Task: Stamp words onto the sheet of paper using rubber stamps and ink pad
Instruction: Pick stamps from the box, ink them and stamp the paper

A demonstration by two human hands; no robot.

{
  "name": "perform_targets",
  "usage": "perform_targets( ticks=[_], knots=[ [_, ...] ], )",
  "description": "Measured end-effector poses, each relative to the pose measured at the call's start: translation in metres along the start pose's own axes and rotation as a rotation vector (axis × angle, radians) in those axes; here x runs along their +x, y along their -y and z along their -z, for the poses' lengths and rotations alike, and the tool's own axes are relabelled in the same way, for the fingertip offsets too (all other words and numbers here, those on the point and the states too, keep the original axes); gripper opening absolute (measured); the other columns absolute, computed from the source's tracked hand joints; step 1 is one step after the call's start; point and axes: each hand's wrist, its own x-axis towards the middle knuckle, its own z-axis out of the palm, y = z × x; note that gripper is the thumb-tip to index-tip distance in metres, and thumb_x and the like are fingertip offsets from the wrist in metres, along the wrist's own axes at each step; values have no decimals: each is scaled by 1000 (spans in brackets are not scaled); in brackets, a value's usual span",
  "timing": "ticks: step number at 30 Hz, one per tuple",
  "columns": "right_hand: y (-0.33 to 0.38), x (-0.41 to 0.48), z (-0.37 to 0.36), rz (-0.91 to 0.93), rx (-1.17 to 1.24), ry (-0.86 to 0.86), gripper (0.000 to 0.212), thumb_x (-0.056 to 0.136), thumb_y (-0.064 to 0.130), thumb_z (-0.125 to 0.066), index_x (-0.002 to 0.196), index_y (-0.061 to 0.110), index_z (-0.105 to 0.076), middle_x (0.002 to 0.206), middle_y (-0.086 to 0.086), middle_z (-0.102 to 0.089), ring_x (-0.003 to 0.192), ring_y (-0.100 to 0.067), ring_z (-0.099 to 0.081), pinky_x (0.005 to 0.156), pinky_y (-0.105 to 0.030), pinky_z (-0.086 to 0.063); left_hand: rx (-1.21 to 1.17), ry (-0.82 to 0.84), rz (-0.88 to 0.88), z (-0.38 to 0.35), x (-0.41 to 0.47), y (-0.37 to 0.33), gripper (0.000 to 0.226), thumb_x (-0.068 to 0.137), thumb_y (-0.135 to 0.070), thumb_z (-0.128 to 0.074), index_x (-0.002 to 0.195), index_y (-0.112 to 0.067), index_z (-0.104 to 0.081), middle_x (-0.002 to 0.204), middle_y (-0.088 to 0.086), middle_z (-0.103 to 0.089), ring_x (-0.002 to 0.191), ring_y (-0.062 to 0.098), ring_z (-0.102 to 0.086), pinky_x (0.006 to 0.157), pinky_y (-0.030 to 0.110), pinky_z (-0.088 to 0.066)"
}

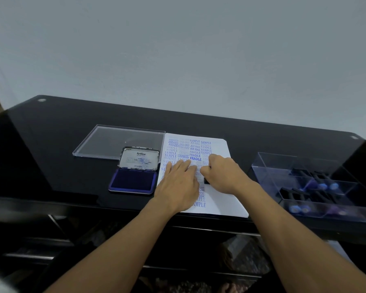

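Head view: left hand (179, 185) flat on paper (221, 200), right hand (222, 173) grips stamp (206, 180) beside it.

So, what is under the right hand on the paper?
The right hand grips a black rubber stamp, of which only the lower edge shows, set on the sheet of paper. The hand covers the stamp's handle, and the stamp covers the word beneath it.

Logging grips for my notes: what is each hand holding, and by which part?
The right hand grips a rubber stamp by its top; left hand holds nothing, flat on the paper.
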Motion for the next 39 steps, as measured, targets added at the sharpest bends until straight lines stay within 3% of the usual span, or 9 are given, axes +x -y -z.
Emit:
perform_targets(
  ticks=[16, 24, 29, 35, 37, 39],
  knots=[
    [-2, -4, -3, 1, 11, -29, 29, 100, 34, -44, 75, 21, -34, 76, 0, -50, 64, -15, -45, 52, -30, -30, -6, 14, 1, 2, -1, -1, 44, 103, -25, -28, 143, -13, -42, 160, 7, -26, 149, 22, -16, 123, 48, -4],
    [1, 5, 5, -24, 3, 68, 23, 98, 32, -47, 80, 20, -41, 86, -4, -55, 69, -17, -48, 57, -30, -38, -5, 27, 5, 4, -2, -3, 43, 101, -23, -30, 141, -12, -42, 159, 7, -27, 147, 22, -18, 123, 48, -4],
    [1, 2, 15, -15, 45, 87, 28, 100, 31, -45, 74, 19, -40, 77, 1, -49, 64, -14, -44, 55, -29, -33, -19, 43, 18, 7, -3, -4, 45, 101, -22, -30, 144, -13, -40, 160, 7, -26, 148, 21, -15, 123, 47, -2],
    [-10, 3, 27, -58, 290, -88, 30, 95, 25, -47, 69, 17, -35, 60, 2, -39, 53, -14, -34, 53, -30, -29, -166, 102, 91, 18, 2, -8, 49, 101, -20, -34, 149, -13, -36, 161, 4, -26, 150, 17, -14, 122, 44, 5],
    [-12, 3, 33, -56, 350, -98, 33, 94, 22, -49, 66, 18, -31, 55, 3, -32, 50, -15, -28, 52, -30, -25, -265, 85, 128, 27, 2, -10, 47, 102, -19, -35, 149, -12, -38, 158, 1, -32, 147, 16, -21, 123, 44, 2],
    [-14, 2, 39, -63, 392, -103, 27, 94, 23, -51, 71, 14, -39, 59, -1, -47, 54, -15, -37, 54, -30, -30, -364, 43, 160, 34, 3, -11, 46, 102, -18, -36, 147, -13, -41, 156, -1, -37, 144, 16, -28, 123, 46, -13]
  ],
)
